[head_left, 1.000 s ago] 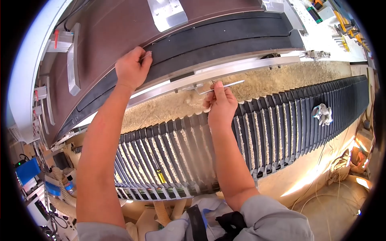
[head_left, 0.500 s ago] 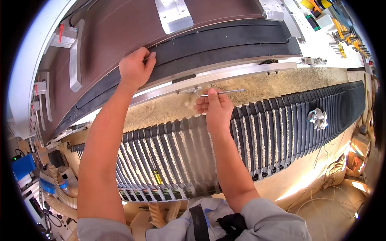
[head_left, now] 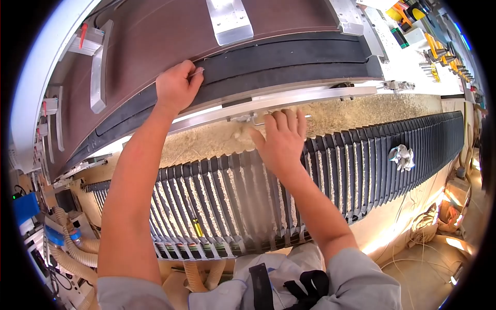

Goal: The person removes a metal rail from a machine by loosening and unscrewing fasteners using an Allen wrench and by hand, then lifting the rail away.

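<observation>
- Pleated black cover (head_left: 431, 139), stretched lengthwise, with pale shavings (head_left: 205, 194) caught in many folds
- On its right part, a crumpled grey-white bundle (head_left: 402, 157), material unclear
- Near its lower edge, a yellow-handled tool (head_left: 198, 227) lying along a fold
- At upper right, yellow-and-black tools (head_left: 439, 51) in a row, near a green-and-black item (head_left: 399, 37)
- At upper left, a red lever (head_left: 83, 34)
- Beige ribbed hoses (head_left: 194, 277) below the cover
- At far left, a blue box (head_left: 27, 207)

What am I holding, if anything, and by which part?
Left hand appears to pinch something thin, too small to identify. Right hand is spread over the hex key; whether it's held, I can't tell.
</observation>
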The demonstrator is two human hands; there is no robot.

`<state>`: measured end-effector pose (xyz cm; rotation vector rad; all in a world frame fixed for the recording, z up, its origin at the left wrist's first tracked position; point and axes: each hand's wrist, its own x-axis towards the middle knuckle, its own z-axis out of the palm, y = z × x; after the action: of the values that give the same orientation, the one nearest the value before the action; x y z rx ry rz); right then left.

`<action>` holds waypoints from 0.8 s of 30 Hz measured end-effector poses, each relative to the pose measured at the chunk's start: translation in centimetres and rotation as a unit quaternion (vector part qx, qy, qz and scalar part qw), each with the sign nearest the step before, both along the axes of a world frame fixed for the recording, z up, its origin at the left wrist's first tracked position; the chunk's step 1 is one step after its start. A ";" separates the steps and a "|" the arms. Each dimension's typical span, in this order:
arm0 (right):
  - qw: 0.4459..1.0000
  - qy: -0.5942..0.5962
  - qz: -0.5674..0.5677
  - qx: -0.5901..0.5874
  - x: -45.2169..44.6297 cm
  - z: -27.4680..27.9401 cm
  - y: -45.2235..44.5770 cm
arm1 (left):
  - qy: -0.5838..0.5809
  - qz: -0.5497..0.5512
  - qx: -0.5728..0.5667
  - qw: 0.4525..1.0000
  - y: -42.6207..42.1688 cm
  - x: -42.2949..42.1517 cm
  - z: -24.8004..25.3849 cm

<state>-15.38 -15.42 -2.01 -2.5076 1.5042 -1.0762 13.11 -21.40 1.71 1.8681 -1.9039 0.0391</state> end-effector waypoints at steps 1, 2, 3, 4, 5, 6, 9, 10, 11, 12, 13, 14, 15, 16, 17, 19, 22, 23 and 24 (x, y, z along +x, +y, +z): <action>1.000 0.009 0.021 0.003 0.3 -1.1 -0.7 | 0.000 -0.001 -0.002 1.000 -0.1 0.0 0.0; 0.999 0.017 0.043 0.006 0.6 -2.1 -1.2 | -0.001 -0.003 -0.002 1.000 -0.1 0.1 -0.1; 0.998 -0.003 0.050 -0.031 1.0 -2.9 -1.7 | -0.003 -0.005 -0.014 1.000 -0.1 0.3 -0.1; 0.998 -0.006 0.059 -0.010 1.1 -3.4 -1.6 | -0.005 -0.008 -0.023 1.000 -0.1 0.4 -0.2; 0.998 -0.006 0.066 0.012 1.0 -3.8 -1.5 | -0.004 -0.015 -0.033 0.999 -0.2 0.3 -0.4; 0.997 -0.002 0.069 0.031 0.5 -4.1 -1.7 | -0.006 -0.010 -0.029 1.000 -0.4 0.1 -0.4; 0.988 -0.124 0.075 0.056 1.0 -5.4 -1.7 | -0.004 -0.004 -0.022 1.000 -0.2 0.1 -0.3; 0.982 -0.154 0.075 0.079 1.3 -6.0 -1.6 | -0.003 -0.005 -0.026 1.000 -0.2 0.1 -0.3; 0.974 -0.186 0.075 0.103 1.5 -6.6 -1.3 | -0.002 -0.006 -0.028 1.000 -0.2 0.0 -0.2; 0.965 -0.219 0.073 0.128 1.7 -6.9 -1.1 | -0.002 -0.008 -0.029 1.000 -0.2 -0.1 -0.2; 0.954 -0.254 0.082 0.139 1.9 -7.3 -1.0 | 0.000 -0.011 -0.030 0.999 -0.3 0.0 -0.3; 0.940 -0.290 0.076 0.163 2.3 -7.6 -0.7 | -0.003 -0.008 -0.029 1.000 -0.4 0.0 -0.4; 0.924 -0.325 0.070 0.188 2.7 -7.7 -0.4 | -0.007 -0.004 -0.027 1.000 -0.4 0.0 -0.5; 0.906 -0.360 0.065 0.212 3.1 -8.0 -0.1 | -0.011 0.002 -0.026 1.000 -0.3 0.0 -0.6; 0.888 -0.397 0.073 0.219 3.5 -8.6 0.1 | -0.003 0.001 -0.027 1.000 -0.3 0.0 -0.6; 0.824 -0.492 0.064 0.275 4.8 -9.6 1.1 | -0.003 0.003 -0.010 1.000 -0.2 -0.1 -0.9; 0.825 -0.469 0.094 0.300 3.9 -10.0 0.9 | -0.003 0.013 0.002 1.000 -0.2 -0.1 -0.1; 0.843 -0.434 0.107 0.298 3.3 -9.9 0.6 | -0.002 0.014 0.006 1.000 -0.2 -0.3 0.0; 0.882 -0.379 0.115 0.254 2.8 -8.9 0.2 | -0.004 0.016 0.006 1.000 -0.2 -0.4 0.1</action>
<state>-12.63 -15.20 -10.88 -1.5686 1.0346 -1.2080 12.74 -21.62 1.83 1.9086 -1.8843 0.0446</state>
